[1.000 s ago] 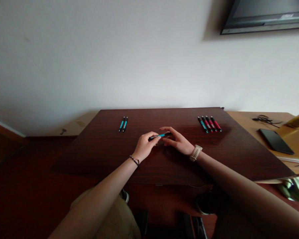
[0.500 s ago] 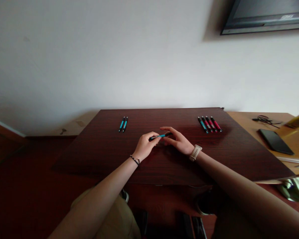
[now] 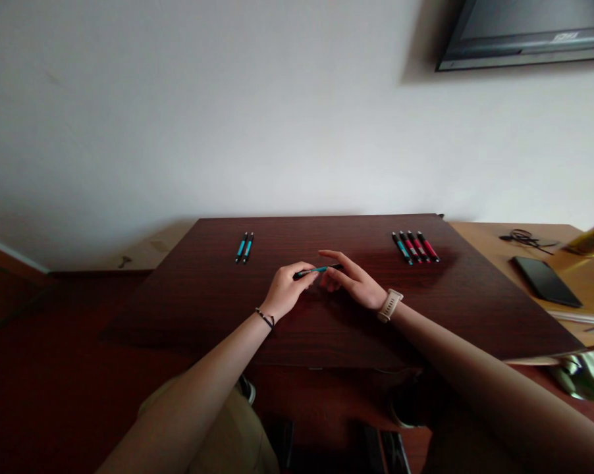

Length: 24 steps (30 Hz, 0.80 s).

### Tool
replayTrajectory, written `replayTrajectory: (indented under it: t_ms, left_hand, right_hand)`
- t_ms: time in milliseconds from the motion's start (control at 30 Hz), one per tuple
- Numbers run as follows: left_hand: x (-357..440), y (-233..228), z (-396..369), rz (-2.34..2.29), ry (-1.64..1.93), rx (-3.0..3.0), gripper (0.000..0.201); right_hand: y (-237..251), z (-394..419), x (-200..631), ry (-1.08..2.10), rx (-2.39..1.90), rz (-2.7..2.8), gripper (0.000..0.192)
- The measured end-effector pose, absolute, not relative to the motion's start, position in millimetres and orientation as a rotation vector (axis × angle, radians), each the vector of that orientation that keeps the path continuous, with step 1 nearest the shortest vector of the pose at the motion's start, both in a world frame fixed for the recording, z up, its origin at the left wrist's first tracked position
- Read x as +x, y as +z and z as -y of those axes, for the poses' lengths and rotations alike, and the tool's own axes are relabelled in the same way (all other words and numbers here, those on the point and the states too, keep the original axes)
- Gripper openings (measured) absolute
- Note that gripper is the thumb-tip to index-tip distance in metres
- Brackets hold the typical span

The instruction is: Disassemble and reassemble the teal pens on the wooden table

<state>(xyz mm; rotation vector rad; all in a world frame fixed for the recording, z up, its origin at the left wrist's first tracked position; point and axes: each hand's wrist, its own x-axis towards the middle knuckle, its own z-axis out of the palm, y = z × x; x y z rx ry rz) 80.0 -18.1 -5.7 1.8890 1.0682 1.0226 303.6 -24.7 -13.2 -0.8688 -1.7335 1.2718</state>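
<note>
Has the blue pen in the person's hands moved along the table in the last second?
No. The blue pen stays held between both hands over the table's middle, equally placed between the two blue pens and the four pens.

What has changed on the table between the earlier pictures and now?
Almost nothing. Both hands, left hand and right hand, keep holding the blue pen between them at the same spot. The two blue pens and the row of four pens lie where they were.
</note>
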Motion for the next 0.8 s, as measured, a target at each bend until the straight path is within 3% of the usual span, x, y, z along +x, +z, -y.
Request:
replayTrajectory:
  t_ms: [367,567,800]
  left_hand:
    - [82.2,-3.9,19.6,-1.044,0.990,1.912,0.026]
    - [82.0,-3.8,20.9,-1.071,1.020,1.901,0.025]
    - [76.4,-8.7,20.5,-1.085,1.046,1.895,0.029]
  right_hand:
    - [-17.1,27.1,302.4,1.363,-0.817,1.638,0.051]
    - [-21.1,24.2,296.6,1.336,-0.799,1.555,0.030]
    - [-20.6,18.8,300.4,1.243,-0.864,1.622,0.034]
